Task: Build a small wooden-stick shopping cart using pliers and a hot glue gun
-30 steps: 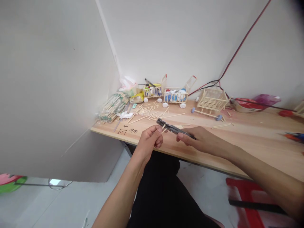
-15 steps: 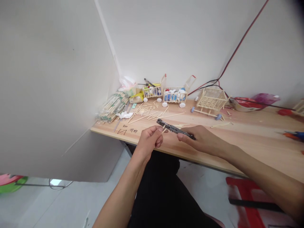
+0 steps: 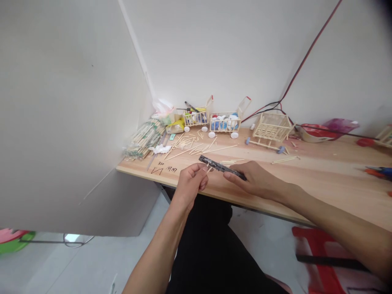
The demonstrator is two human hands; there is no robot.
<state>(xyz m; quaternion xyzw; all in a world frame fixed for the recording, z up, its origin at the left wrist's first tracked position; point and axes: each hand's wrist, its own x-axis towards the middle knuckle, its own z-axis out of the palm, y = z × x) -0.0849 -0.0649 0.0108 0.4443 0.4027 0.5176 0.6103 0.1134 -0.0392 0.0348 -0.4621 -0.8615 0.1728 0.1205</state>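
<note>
My left hand [image 3: 190,183] is closed in a pinch on a short thin wooden stick [image 3: 209,168], held just over the front edge of the wooden table [image 3: 321,179]. My right hand [image 3: 252,178] grips a long dark flat tool [image 3: 221,166] that points left, its tip against the stick at my left fingertips. Loose wooden sticks [image 3: 196,147] lie scattered on the table just behind both hands.
Two small stick carts on white wheels [image 3: 225,122] and a third wooden cart [image 3: 271,130] stand by the back wall. A bundle of sticks [image 3: 143,139] lies at the left by a white partition [image 3: 67,110]. Red and black cables [image 3: 294,81] run up the wall. A red stool [image 3: 324,261] stands lower right.
Both hands with stick and tool have stayed together and shifted slightly left in the picture; the view has drifted a little. Nothing taken or let go.
</note>
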